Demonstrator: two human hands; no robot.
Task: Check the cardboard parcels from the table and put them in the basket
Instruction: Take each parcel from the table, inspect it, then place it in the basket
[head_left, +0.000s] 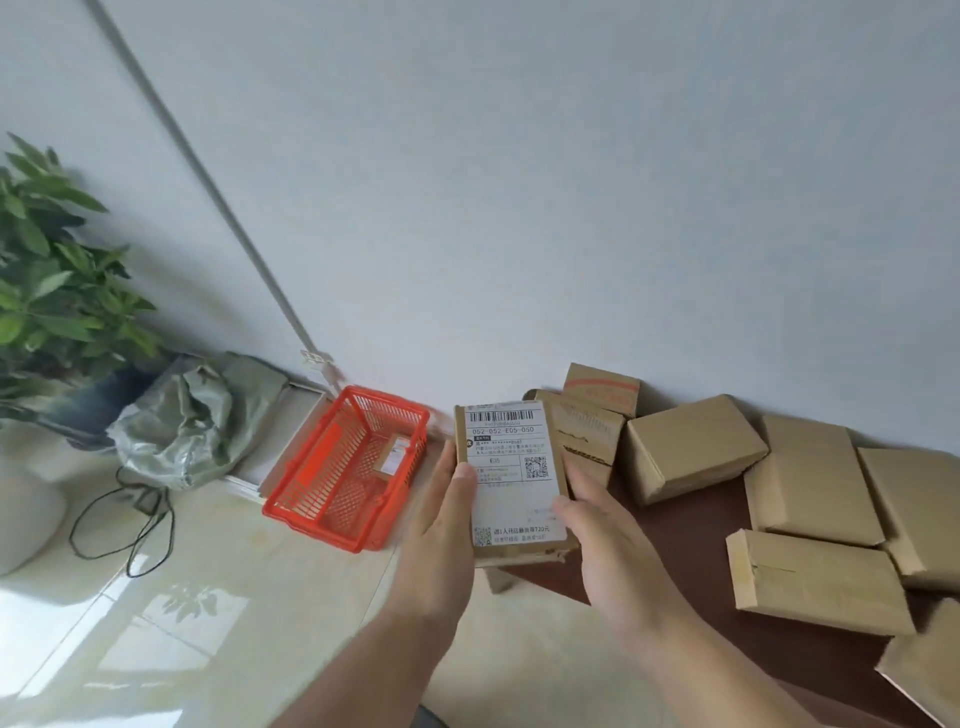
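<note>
A flat cardboard parcel (511, 467) with a white shipping label facing me is held up between both hands, over the table's left end. My left hand (441, 525) grips its left edge, thumb on the label. On the right edge sits my right hand (602, 540), its thumb laid on the label's lower right. The red plastic basket (306, 493) stands on the floor to the left of the table, with one small parcel (392, 454) inside. Several plain cardboard parcels (691, 447) lie on the dark brown table (691, 571) along the wall.
A grey-green sack (192, 421) lies on the floor behind the basket. A potted plant (47, 291) stands at far left, and a black cable (130, 525) loops on the glossy tiled floor. A white wall runs behind the table.
</note>
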